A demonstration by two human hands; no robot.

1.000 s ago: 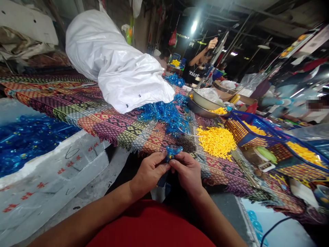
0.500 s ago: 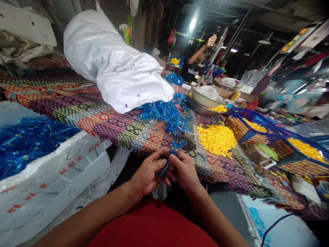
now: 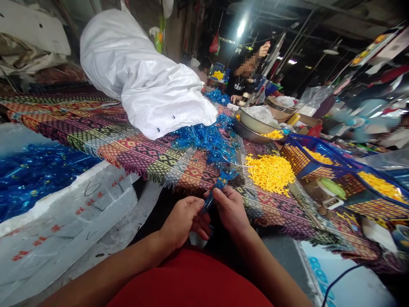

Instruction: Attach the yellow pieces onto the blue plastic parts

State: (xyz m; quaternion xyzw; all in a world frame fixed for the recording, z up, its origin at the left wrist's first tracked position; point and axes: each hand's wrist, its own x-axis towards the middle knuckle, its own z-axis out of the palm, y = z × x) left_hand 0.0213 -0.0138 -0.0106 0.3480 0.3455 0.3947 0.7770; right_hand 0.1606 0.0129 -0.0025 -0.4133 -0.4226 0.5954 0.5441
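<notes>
A translucent blue plastic piece [image 3: 209, 200], with a stick-like handle, a wider clear-blue head and small yellow bits near that head, is held above my lap at the table's edge. My right hand [image 3: 232, 209] grips it just below the head, thumb on top. At the lower part of the handle, my left hand [image 3: 183, 218] has thumb and forefinger pinched together against it, while its other fingers curl loosely underneath. Beyond the hands lies a heap of similar blue pieces [image 3: 207, 143] on the patterned cloth [image 3: 153, 160]. To its right is a pile of small yellow parts [image 3: 271, 172].
A big white sack [image 3: 143, 76] lies across the table. On the left stands a foam box [image 3: 79, 209] full of blue pieces. Metal bowls [image 3: 255, 123] and blue baskets [image 3: 316, 157] with yellow parts line the right. A co-worker [image 3: 239, 79] sits at the back with an arm raised.
The blue piece has moved slightly up and right, its head standing further out of my fingers. My left hand has shifted back toward the handle's lower part.
</notes>
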